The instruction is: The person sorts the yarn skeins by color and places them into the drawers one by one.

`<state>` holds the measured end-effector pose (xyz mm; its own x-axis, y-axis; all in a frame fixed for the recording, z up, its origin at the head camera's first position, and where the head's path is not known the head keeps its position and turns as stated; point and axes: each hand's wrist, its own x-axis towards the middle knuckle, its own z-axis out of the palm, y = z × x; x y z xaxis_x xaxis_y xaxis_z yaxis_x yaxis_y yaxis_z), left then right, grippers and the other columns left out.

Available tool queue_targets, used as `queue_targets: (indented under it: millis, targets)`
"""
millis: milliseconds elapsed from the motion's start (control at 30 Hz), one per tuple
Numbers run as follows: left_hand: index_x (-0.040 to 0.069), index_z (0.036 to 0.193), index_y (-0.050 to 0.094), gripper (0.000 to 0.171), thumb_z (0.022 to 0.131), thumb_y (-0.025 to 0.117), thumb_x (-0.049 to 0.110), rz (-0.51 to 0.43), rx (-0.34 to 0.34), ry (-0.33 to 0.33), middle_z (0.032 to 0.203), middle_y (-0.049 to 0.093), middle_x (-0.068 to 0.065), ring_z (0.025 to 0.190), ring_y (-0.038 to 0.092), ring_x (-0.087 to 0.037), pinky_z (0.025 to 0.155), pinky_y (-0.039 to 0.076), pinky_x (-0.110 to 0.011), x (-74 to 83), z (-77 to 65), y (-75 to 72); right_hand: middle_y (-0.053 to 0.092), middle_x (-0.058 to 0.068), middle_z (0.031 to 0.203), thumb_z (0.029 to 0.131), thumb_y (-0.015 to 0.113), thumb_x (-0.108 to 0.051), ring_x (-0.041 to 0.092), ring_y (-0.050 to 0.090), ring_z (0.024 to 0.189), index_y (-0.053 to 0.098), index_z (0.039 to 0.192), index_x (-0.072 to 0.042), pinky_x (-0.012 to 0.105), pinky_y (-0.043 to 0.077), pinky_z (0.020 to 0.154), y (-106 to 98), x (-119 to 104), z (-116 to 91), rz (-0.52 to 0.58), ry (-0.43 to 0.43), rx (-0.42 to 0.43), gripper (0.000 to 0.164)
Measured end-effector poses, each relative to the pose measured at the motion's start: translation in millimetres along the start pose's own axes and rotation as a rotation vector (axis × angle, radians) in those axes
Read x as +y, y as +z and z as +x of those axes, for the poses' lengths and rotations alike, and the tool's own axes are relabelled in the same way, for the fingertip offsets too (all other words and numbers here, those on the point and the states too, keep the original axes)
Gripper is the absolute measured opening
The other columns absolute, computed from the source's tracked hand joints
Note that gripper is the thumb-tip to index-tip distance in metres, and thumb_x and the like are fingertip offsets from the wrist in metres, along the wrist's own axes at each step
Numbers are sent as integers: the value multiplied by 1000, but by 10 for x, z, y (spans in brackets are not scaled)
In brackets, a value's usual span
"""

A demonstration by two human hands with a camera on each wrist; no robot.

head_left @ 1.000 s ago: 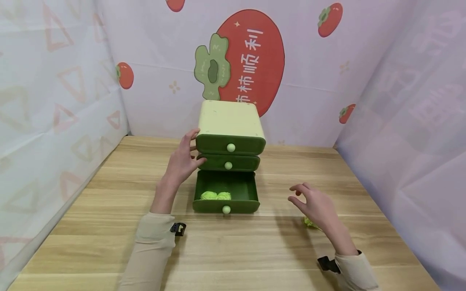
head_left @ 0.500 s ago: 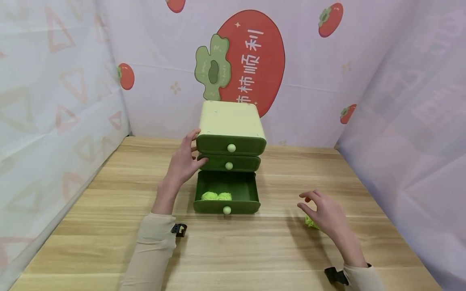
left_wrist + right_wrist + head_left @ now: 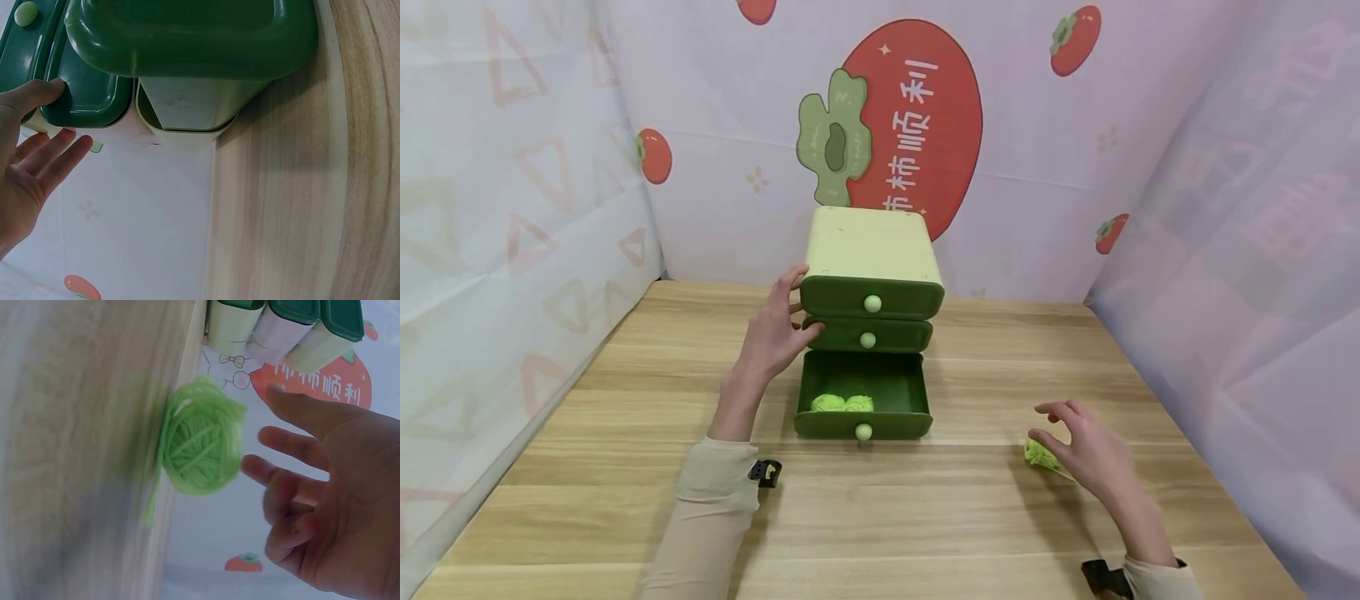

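Note:
A small drawer cabinet (image 3: 872,242) with a cream top and green drawers stands at the table's back middle. Its bottom drawer (image 3: 898,390) is pulled out and holds two lime-green yarn balls (image 3: 842,403). My left hand (image 3: 771,333) holds the cabinet's left side, the thumb against the front of the middle drawer (image 3: 87,90) and the fingers along the side. On the right, another lime-green yarn ball (image 3: 199,440) lies on the table with a loose strand. Beside and above it is my right hand (image 3: 1097,454), fingers loosely bent, holding nothing.
The wooden table (image 3: 865,517) runs up to a patterned backdrop (image 3: 722,225) behind the cabinet. Cloth walls close in the left and right sides. A black strap (image 3: 766,473) is at my left wrist.
My right hand has moved right and toward me, uncovering more of the yarn ball on the table. The left hand keeps its hold on the cabinet.

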<state>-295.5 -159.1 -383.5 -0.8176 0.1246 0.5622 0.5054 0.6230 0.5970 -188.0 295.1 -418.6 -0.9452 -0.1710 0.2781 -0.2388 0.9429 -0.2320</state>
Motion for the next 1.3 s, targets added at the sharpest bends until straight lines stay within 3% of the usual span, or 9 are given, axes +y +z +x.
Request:
queue_targets:
  millis: [167, 267, 433, 667, 833, 1067, 1300]
  targets:
    - [24, 152, 26, 88, 84, 77, 6, 8, 16, -2, 145, 48, -18, 108, 69, -40, 75, 62, -44, -4, -5, -3, 64, 8, 113, 89, 72, -44, 7, 41, 54, 64, 128, -14, 24, 33, 45, -40, 26, -45, -7, 25, -87, 50]
    - [24, 153, 26, 87, 84, 77, 7, 10, 16, -2, 145, 48, -18, 108, 69, -40, 75, 62, -44, -4, -6, -3, 63, 10, 117, 88, 72, -48, 11, 51, 61, 63, 130, -14, 26, 36, 48, -56, 36, -73, 4, 45, -125, 55]
    - [25, 153, 26, 87, 84, 77, 7, 13, 16, -7, 145, 47, -18, 109, 69, -39, 75, 62, -44, -2, -8, -3, 61, 15, 125, 86, 72, -53, 27, 67, 86, 61, 133, -15, 35, 46, 55, -70, 54, -111, 3, 52, -183, 62]
    - [25, 153, 25, 87, 85, 77, 8, 14, 7, -9, 146, 46, -19, 109, 68, -40, 75, 62, -45, 13, -4, -7, 58, 21, 129, 83, 73, -55, 34, 67, 92, 58, 136, -13, 54, 53, 64, -62, 106, -167, 25, 56, -260, 69]
    - [25, 153, 25, 87, 85, 77, 8, 24, 5, -15, 146, 46, -19, 109, 68, -40, 76, 62, -45, 19, -1, -13, 59, 20, 128, 83, 75, -51, 38, 67, 97, 58, 136, -14, 59, 53, 68, -48, 142, -176, 36, 46, -278, 68]
    - [25, 153, 25, 86, 85, 77, 9, 21, -3, -24, 146, 46, -18, 110, 68, -39, 76, 62, -45, 17, -3, -17, 61, 22, 130, 83, 79, -35, 47, 62, 111, 61, 132, -15, 67, 51, 78, -43, 175, -187, 39, 42, -277, 56]
    - [25, 153, 25, 86, 86, 76, 9, 20, -3, -23, 146, 46, -19, 109, 68, -39, 77, 62, -45, 18, 0, -16, 63, 20, 131, 84, 78, -36, 48, 61, 113, 65, 127, -19, 69, 50, 76, -71, 160, -180, 23, 54, -250, 48]
